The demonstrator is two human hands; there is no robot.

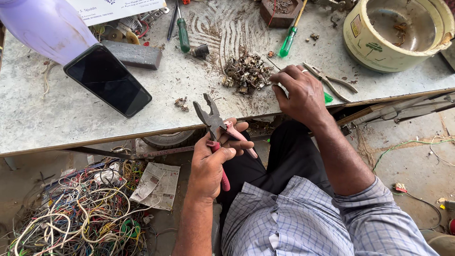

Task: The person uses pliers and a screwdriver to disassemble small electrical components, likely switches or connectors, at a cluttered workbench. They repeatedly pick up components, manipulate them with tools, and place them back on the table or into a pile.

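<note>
Pliers (214,124) with pink handles, jaws parted, gripped in left hand (211,163) just off the table (57,118) edge. Right hand (301,95) on the table edge beside a scrap pile (246,73) — fingers curled, pinching something too small to tell. Farther out: phone (108,79), green screwdrivers (182,33), second pliers (332,81), cream pot (395,33). Below — tangled wires (80,213).

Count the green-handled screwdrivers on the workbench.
3, maybe. A dark green one lies at the top left of centre; a bright green one lies beside the brown block; a green tip shows under the right hand, probably a third handle.
</note>
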